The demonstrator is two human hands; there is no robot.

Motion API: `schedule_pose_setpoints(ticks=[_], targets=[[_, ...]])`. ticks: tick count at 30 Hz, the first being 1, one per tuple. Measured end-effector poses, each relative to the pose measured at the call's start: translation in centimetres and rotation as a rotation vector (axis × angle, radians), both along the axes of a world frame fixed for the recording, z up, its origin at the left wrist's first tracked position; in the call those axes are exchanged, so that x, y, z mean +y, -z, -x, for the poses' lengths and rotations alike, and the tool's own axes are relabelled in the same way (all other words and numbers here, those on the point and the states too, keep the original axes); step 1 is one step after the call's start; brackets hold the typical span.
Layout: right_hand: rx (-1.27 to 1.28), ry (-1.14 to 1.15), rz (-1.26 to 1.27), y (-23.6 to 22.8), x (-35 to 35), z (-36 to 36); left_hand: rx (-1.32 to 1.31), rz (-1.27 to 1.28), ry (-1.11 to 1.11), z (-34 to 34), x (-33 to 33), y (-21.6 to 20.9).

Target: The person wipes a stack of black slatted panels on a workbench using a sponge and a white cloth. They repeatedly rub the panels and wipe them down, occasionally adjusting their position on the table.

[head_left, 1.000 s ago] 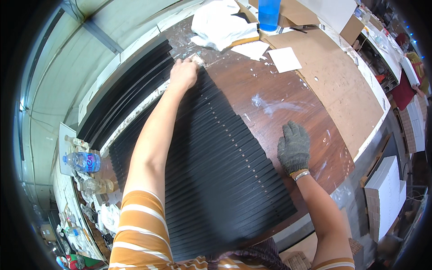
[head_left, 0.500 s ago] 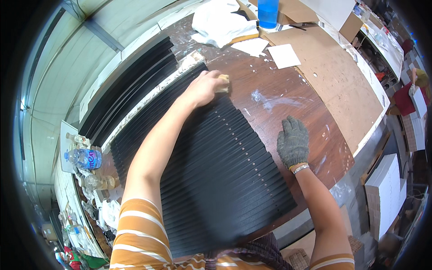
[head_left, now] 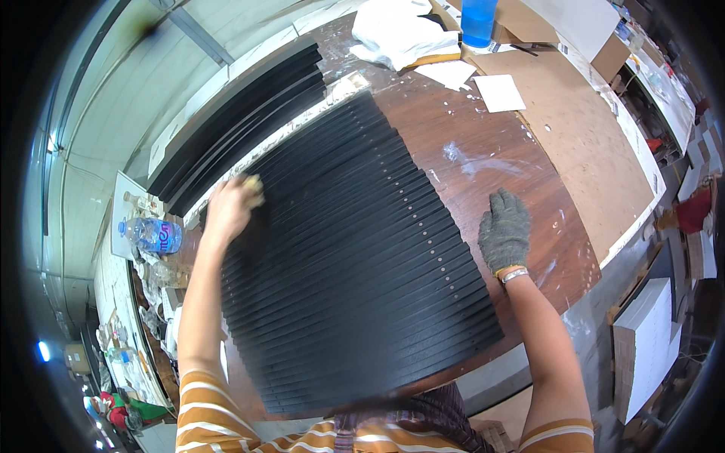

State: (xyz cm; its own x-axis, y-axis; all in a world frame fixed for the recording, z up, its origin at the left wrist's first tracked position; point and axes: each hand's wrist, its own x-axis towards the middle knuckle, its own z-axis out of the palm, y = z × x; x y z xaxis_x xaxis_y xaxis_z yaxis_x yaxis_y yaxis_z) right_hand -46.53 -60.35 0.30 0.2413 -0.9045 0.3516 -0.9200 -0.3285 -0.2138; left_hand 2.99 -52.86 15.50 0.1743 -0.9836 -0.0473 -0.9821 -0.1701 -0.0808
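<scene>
Black strips [head_left: 340,249] lie side by side across the table, with a row of small round dots near their right ends. My bare left hand [head_left: 229,209] is at the left ends of the far strips, its fingers closed on a yellowish sponge [head_left: 254,191]. Motion blurs that hand a little. My right hand [head_left: 505,231], in a dark grey knitted glove, lies flat on the brown tabletop [head_left: 483,143] just right of the strips. Its fingers are stretched out and hold nothing.
More black strips [head_left: 242,113] are stacked along the far left edge. A plastic bottle [head_left: 155,235] stands at the left. White cloth [head_left: 400,34], a blue container [head_left: 478,21], a white square piece [head_left: 500,93] and cardboard [head_left: 589,128] lie at the back. A person [head_left: 691,211] is far right.
My left hand has swept with the sponge from the right part of the far strips to their left ends. The gloved right hand stays on the tabletop; the view has shifted slightly.
</scene>
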Motion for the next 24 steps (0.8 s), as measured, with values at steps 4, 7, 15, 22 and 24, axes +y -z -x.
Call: schedule_pose_setpoints(ticks=[4, 7, 15, 22, 24], targets=[[0.041, 0.009, -0.067, -0.5, 0.1, 0.2, 0.212, 0.187, 0.351, 11.6, -10.5, 2.1], [-0.003, 0.001, -0.068, -0.9, 0.0, 0.2, 0.312, 0.163, 0.39, 19.2, -15.8, 4.2], [-0.021, -0.001, -0.087, -0.7, 0.2, 0.6, 0.283, 0.095, 0.322, 7.9, -5.8, 5.1], [-0.474, -0.373, -0.21, -1.1, -5.6, -3.8, -0.083, -0.077, -0.234, -5.4, 11.6, 1.9], [-0.002, -0.623, 0.105, -1.3, -9.6, -8.1, -0.02, 0.019, -0.215, -5.8, 11.2, 1.1]])
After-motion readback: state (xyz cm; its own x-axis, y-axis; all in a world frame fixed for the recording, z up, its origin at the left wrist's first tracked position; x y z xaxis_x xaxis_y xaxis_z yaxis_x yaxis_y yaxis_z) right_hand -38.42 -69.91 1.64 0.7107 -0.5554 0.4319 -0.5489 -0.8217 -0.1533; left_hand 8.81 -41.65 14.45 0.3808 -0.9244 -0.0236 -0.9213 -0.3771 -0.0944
